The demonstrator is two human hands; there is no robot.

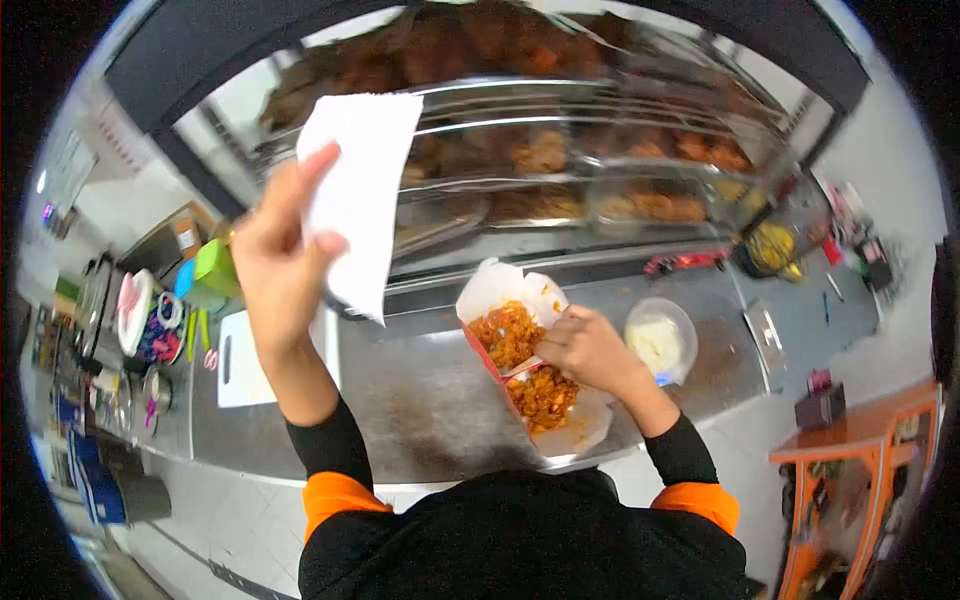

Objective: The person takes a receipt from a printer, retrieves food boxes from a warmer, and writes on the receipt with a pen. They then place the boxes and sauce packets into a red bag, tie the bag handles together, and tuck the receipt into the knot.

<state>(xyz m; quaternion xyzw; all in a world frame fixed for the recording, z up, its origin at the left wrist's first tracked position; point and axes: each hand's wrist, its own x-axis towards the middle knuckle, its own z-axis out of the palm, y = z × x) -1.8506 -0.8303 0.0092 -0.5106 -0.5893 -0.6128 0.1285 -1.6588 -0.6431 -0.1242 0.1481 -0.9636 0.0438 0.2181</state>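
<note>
Head view, step: an open food box (487, 288) filled with rice (510, 335) lies on the desk (430, 400); a paper sheet (360, 190) is held well above it.
Left hand (275, 250): raised high, forearm upright, fingers pinching the paper sheet.
Right hand (590, 350): low, curled, gripping the food box at its middle edge.
Requirement, judged: the box is full and unlidded, so it needs steadying.
</note>
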